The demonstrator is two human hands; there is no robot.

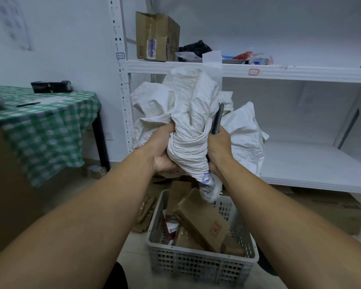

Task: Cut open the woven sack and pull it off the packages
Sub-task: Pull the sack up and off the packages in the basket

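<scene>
- White woven plastic, crumpled and bunched, forms the white woven sack (193,122), which is held up in the air in front of the white metal shelving (279,72) and above the far edge of the grey perforated plastic basket (196,262).
- The gathered middle of the sack is clamped from its left side by the left hand (163,152), with the fingers curled round the fabric.
- The right side of the same bunch is gripped by the right hand (219,146). A dark slim tool (217,118) is also pinched in it, held upright alongside the sack with its tip pointing up.
- The narrow lower end of the sack, marked with blue print, is hung down to the far rim of the basket; whether it touches the rim cannot be told.
- Brown cardboard packages (202,223) are seen lying tilted inside the basket, free of the sack.
- Flattened brown cardboard pieces (145,213) are spread on the floor just beside the basket's left edge.
- A worn brown cardboard box (154,36) is stood upright near the left end of the upper shelf.
- A table covered with a green-and-white checked cloth (46,126) is placed left of the shelving. A black flat box (51,86) is set near its far edge, and a black pen (28,104) is laid nearer the front.
</scene>
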